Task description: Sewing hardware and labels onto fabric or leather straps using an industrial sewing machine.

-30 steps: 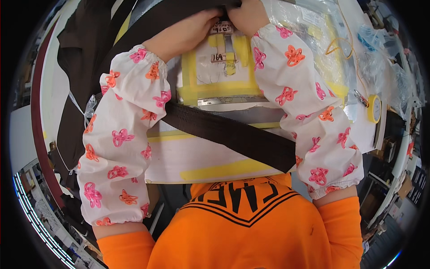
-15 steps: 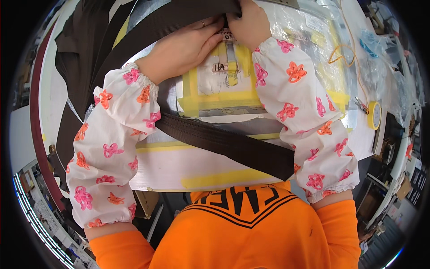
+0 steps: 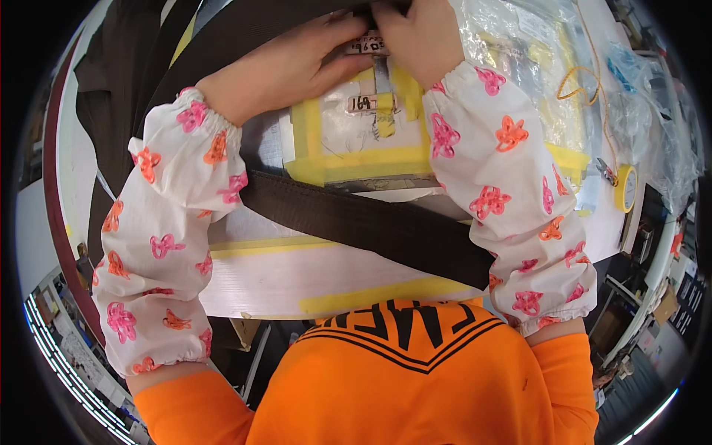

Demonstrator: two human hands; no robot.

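Observation:
A long dark brown webbing strap point(image 3: 297, 30) arches over my hands at the top of the head view. My right hand point(image 3: 425, 46) is closed at the strap near the upper edge, its fingertips partly hidden. Beside it, my left hand point(image 3: 285, 70) reaches under the strap, thumb and fingers stretched out and apart around a dark gap. Below both hands lies a clear plastic template point(image 3: 345, 137) edged with yellow tape, with small marked labels. Another length of webbing point(image 3: 363, 230) slants across the template's near side toward my right forearm.
More dark webbing point(image 3: 115, 81) hangs in folds at the left. On the right lie clear plastic sheeting point(image 3: 653, 126), an orange cord point(image 3: 578, 85), a yellow tape roll point(image 3: 625, 188) and a small metal tool point(image 3: 607, 172). The white table edge point(image 3: 259, 285) is close to my body.
My left hand has shifted slightly left and up, its thumb and fingers wider apart. My right hand has moved a little right. The overhead strap has shifted toward the upper edge.

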